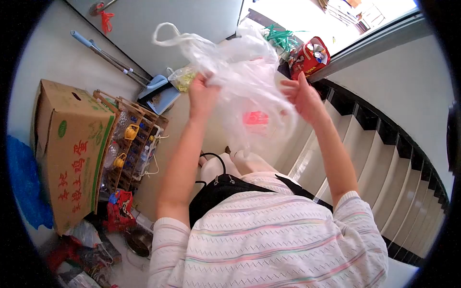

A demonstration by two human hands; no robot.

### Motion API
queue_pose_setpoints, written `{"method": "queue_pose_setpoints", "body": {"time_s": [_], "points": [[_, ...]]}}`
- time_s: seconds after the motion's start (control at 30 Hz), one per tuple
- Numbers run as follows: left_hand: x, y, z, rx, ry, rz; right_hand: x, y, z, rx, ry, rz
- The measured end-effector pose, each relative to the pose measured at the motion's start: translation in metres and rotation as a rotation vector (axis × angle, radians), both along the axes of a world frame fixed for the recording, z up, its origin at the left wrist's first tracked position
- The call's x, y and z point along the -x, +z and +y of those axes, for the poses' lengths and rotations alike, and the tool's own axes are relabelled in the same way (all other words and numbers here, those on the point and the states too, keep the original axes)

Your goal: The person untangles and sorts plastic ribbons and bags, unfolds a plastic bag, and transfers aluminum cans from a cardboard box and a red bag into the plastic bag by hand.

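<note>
A thin, translucent white plastic bag (245,84) hangs in front of me at chest height, its film loose and crumpled. One handle loop sticks out to the upper left, and a pink-red printed patch shows low on the bag. My left hand (203,93) is closed on the bag's left side, bunching the film. At the bag's right edge is my right hand (307,100), its thumb raised and fingers apart. Some of those fingertips touch or lie behind the film, so they are partly hidden. What the bag contains, if anything, cannot be made out.
Stairs (374,153) curve down on the right. Left stand a large cardboard box (72,158), a wooden rack (132,139) of bottles, and a blue dustpan (161,93). Near the doorway are a red bag of cans (309,57) and green strapping (282,38).
</note>
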State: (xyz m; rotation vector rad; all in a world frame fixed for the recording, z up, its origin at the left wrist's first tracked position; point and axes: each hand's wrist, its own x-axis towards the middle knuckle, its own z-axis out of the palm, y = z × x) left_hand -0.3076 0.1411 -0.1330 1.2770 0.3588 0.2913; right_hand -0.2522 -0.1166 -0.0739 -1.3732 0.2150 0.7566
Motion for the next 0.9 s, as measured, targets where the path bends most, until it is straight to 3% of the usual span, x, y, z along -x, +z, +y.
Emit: {"method": "queue_pose_setpoints", "body": {"time_s": [0.07,0.2,0.3,0.4,0.5,0.57,0.6,0.63,0.67,0.7,0.73,0.8,0.87,0.9], "points": [[0.008,0.001,-0.021,-0.143,-0.177,0.072,0.02,0.03,0.027,-0.18,0.069,0.145],[0.028,0.02,-0.031,-0.369,-0.502,0.11,0.017,-0.018,0.038,0.03,0.1,-0.03],[0.027,-0.007,-0.018,-0.133,-0.485,0.234,0.021,-0.026,0.038,0.139,0.101,-0.093],[0.016,0.01,-0.019,-0.241,-0.286,0.425,0.032,-0.02,0.041,0.118,0.214,-0.153],[0.005,0.003,0.011,-0.632,-0.271,0.586,0.014,-0.013,0.011,0.294,0.302,-0.385],[0.004,-0.032,0.058,-0.885,-0.158,0.263,-0.01,-0.024,-0.036,0.467,0.238,-0.44],[0.008,-0.046,0.075,-0.618,-0.01,0.204,-0.019,-0.021,-0.059,0.51,0.186,-0.366],[0.001,-0.075,0.098,-0.437,0.033,0.333,-0.028,-0.026,-0.084,0.555,0.166,-0.37],[0.002,-0.065,0.12,-0.71,-0.07,0.51,-0.038,-0.039,-0.112,0.442,0.113,-0.349],[0.005,-0.031,0.119,-0.502,-0.077,0.325,-0.041,-0.037,-0.125,0.447,0.094,-0.35],[0.005,-0.025,0.124,-0.456,-0.054,0.298,-0.042,-0.031,-0.13,0.455,0.073,-0.351],[0.002,-0.019,0.137,-0.365,-0.012,0.239,-0.038,-0.001,-0.121,0.668,0.115,-0.41],[-0.002,-0.006,0.149,-0.318,0.054,0.206,-0.055,-0.005,-0.147,1.085,0.33,-0.607],[-0.005,-0.002,0.156,-0.294,0.088,0.189,-0.061,-0.005,-0.157,1.145,0.317,-0.703]]}}
